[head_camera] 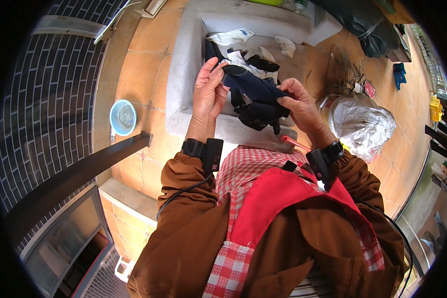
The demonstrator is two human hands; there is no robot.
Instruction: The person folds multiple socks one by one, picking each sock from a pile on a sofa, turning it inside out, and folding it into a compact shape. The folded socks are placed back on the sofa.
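Note:
A dark navy sock [259, 89] is stretched between my two hands above a grey stone basin [184, 70]. My left hand [209, 87] pinches its grey-edged end between thumb and finger. At the right, my right hand [300, 104] grips the other end of the dark cloth. Below and behind it is more black fabric [255, 116]; whether that is held too, I cannot tell. In the basin lie a white sock [231, 36] with a blue mark, a smaller white cloth piece [285, 45] and a jumble of dark and white items.
A light blue basin [123, 117] stands on the orange floor tiles at the left, near a dark metal post [82, 164]. Right of the stone basin are a silvery plastic covering [363, 121] and dry twigs [348, 76]. A red handle [294, 142] lies by the basin's near edge.

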